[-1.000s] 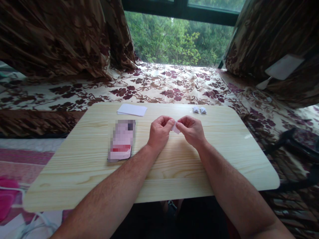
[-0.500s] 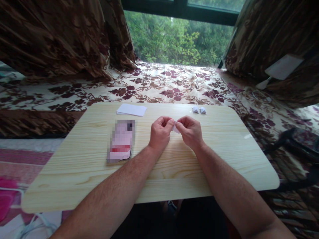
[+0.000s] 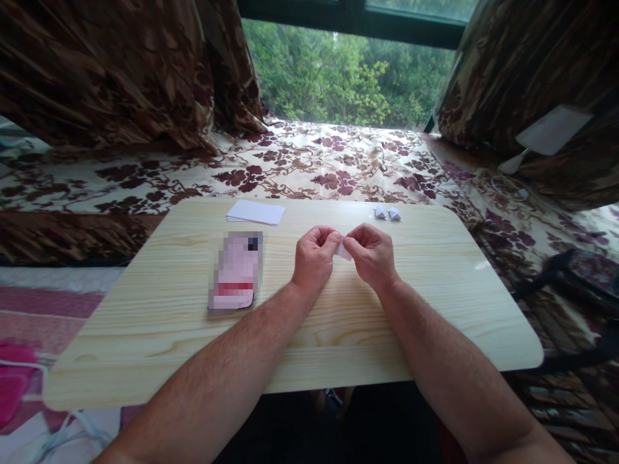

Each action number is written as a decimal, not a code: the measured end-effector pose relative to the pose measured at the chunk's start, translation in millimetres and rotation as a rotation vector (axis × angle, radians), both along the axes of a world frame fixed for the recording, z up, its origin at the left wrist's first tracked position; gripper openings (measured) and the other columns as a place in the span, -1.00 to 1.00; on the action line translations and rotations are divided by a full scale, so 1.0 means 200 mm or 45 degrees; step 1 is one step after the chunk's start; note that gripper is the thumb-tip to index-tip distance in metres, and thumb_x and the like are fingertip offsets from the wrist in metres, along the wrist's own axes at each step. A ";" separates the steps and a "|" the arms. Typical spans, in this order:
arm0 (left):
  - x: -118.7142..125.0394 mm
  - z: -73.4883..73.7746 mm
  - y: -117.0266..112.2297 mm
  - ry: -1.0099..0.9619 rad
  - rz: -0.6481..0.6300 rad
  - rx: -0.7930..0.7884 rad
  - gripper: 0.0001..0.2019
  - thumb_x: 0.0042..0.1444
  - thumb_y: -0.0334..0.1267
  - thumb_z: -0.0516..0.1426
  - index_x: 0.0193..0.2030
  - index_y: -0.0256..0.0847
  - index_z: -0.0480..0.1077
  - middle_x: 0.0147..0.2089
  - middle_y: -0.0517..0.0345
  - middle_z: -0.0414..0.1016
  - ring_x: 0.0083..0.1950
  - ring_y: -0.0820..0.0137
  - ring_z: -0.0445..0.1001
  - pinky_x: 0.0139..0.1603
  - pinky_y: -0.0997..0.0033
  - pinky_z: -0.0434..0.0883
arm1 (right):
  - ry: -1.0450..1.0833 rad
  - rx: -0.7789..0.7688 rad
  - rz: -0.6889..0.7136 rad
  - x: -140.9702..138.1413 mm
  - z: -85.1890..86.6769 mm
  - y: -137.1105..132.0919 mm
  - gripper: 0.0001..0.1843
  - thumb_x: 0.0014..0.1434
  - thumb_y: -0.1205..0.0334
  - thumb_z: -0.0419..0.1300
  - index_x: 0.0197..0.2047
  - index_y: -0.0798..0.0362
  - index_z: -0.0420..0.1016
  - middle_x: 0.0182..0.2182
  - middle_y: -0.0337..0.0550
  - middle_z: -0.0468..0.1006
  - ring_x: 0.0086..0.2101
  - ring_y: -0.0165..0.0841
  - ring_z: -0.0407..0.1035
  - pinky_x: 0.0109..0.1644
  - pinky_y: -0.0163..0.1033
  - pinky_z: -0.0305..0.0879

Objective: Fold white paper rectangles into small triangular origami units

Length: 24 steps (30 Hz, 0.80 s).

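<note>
My left hand [image 3: 313, 258] and my right hand [image 3: 372, 254] meet above the middle of a light wooden table [image 3: 300, 335]. Both are closed in a pinch on one small folded piece of white paper [image 3: 343, 250], which shows only as a sliver between the fingertips. The rest of that paper is hidden by my fingers. A thin stack of white paper sheets [image 3: 256, 212] lies at the table's far edge, left of my hands. Two small folded white paper shapes [image 3: 387, 212] sit side by side at the far edge, right of my hands.
A phone [image 3: 236, 271] lies flat on the table left of my left hand. Behind the table runs a floral-covered ledge [image 3: 309, 164] under a window, with brown patterned curtains [image 3: 111, 71] on both sides. A dark chair frame [image 3: 570, 283] stands at the right.
Both hands have stayed together on the small paper, shifting only slightly; the fingers have worked a little on the fold. Nothing else on the table has moved.
</note>
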<state>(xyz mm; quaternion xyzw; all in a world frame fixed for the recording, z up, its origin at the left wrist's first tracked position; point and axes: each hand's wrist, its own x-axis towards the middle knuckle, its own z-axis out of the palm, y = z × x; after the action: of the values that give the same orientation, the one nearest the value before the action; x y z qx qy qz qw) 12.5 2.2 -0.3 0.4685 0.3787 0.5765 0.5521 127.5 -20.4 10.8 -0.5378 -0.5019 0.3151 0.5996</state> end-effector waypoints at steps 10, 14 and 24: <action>-0.02 0.00 0.02 0.062 -0.020 0.023 -0.78 0.02 -0.14 0.29 -0.38 -0.26 0.44 -0.47 0.23 0.42 -0.46 0.51 0.33 -0.44 0.50 0.28 | -0.080 -0.017 0.021 0.01 0.01 -0.01 -0.86 0.03 0.21 0.27 -0.49 0.08 0.47 -0.61 -0.27 0.43 -0.57 -0.45 0.24 -0.50 -0.31 0.15; -0.03 -0.01 0.02 0.102 -0.033 0.054 -0.79 0.05 -0.14 0.27 -0.37 -0.26 0.44 -0.47 0.22 0.42 -0.46 0.51 0.32 -0.43 0.50 0.28 | -0.108 -0.005 0.049 0.02 0.01 -0.01 -0.87 0.03 0.23 0.26 -0.50 0.07 0.46 -0.62 -0.30 0.40 -0.58 -0.46 0.22 -0.51 -0.32 0.13; -0.02 -0.01 0.02 0.048 -0.094 0.007 -0.80 0.01 -0.16 0.29 -0.39 -0.26 0.45 -0.48 0.23 0.41 -0.47 0.52 0.32 -0.43 0.50 0.27 | -0.161 0.016 0.022 0.04 0.00 -0.01 -0.86 0.02 0.25 0.24 -0.53 0.07 0.45 -0.64 -0.31 0.38 -0.60 -0.47 0.18 -0.52 -0.31 0.10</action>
<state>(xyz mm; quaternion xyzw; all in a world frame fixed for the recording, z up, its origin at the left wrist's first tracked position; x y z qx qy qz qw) 8.7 6.0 -2.4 0.4946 0.3699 0.5478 0.5642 135.5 -21.5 10.1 -0.5486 -0.5454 0.2824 0.5672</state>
